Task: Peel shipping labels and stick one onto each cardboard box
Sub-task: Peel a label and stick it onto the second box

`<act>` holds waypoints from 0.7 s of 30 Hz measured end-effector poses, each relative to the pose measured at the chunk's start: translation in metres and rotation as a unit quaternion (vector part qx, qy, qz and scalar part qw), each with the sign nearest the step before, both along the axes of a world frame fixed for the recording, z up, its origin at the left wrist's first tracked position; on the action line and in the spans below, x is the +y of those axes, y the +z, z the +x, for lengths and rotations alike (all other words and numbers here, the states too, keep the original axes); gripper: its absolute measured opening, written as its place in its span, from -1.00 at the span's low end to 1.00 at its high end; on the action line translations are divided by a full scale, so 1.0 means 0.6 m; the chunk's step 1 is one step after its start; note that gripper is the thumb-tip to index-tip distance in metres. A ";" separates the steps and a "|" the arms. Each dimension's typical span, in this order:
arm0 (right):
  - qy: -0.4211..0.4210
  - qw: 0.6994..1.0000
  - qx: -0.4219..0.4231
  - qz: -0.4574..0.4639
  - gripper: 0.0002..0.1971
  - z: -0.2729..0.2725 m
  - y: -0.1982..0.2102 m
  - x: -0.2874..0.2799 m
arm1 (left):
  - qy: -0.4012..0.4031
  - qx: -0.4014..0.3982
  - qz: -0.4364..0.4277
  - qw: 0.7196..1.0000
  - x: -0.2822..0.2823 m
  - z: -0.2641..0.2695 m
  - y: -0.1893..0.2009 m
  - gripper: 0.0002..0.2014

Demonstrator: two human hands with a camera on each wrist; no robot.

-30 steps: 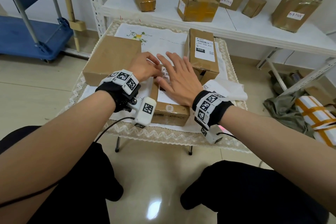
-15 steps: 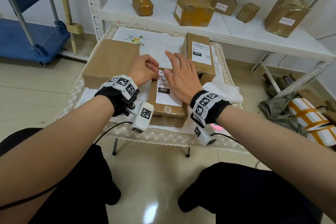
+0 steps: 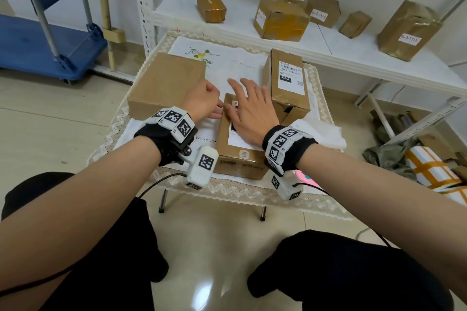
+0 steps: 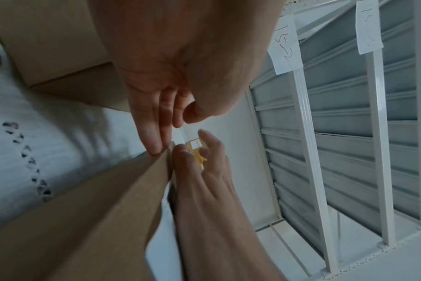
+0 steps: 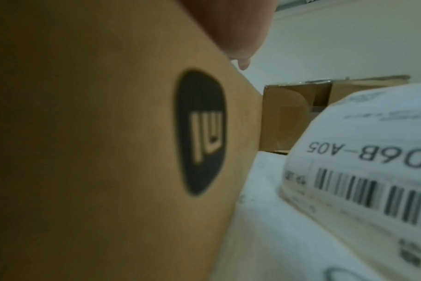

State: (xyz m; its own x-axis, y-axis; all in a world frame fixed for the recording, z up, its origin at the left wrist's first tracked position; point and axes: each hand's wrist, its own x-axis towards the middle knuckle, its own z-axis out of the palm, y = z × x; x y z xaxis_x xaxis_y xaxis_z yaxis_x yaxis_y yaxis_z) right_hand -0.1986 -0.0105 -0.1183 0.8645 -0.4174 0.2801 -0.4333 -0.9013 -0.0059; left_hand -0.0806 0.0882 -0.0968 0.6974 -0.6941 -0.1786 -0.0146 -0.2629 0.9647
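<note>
A small cardboard box (image 3: 240, 161) lies in the middle of the low table (image 3: 227, 192), with a white shipping label (image 3: 240, 140) on its top. My right hand (image 3: 249, 111) lies flat on that label, fingers spread and straight. My left hand (image 3: 203, 100) touches the box's left edge (image 4: 96, 218) with straight fingers (image 4: 156, 133), next to the right hand's thumb (image 4: 180, 171). A large plain box (image 3: 166, 83) sits to the left. To the right stands a labelled box (image 3: 288, 83). The right wrist view shows the small box's logo side (image 5: 84, 133) and a loose barcode label (image 5: 373, 171).
White label sheets (image 3: 321, 134) lie at the table's right edge, behind a pink object (image 3: 303, 176). A white shelf (image 3: 341, 58) behind the table carries several taped boxes. A blue cart (image 3: 38, 45) stands at the left, and bags (image 3: 417, 166) lie on the floor at the right.
My right hand slid away along the label, then back toward me, staying flat on it. The left hand has kept to the box's left edge.
</note>
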 end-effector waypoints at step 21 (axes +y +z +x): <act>-0.013 0.999 -0.013 0.029 -0.43 0.021 0.020 0.006 | 0.012 0.092 -0.004 0.996 0.007 -0.010 0.027 -0.63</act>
State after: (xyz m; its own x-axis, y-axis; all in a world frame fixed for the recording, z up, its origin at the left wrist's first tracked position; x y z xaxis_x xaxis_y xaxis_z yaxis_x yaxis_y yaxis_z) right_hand -0.1863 -0.0068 -0.1065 0.8457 -0.4564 0.2766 -0.4561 -0.8872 -0.0695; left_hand -0.0867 0.0925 -0.0804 0.6698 -0.6798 -0.2988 0.1682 -0.2531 0.9527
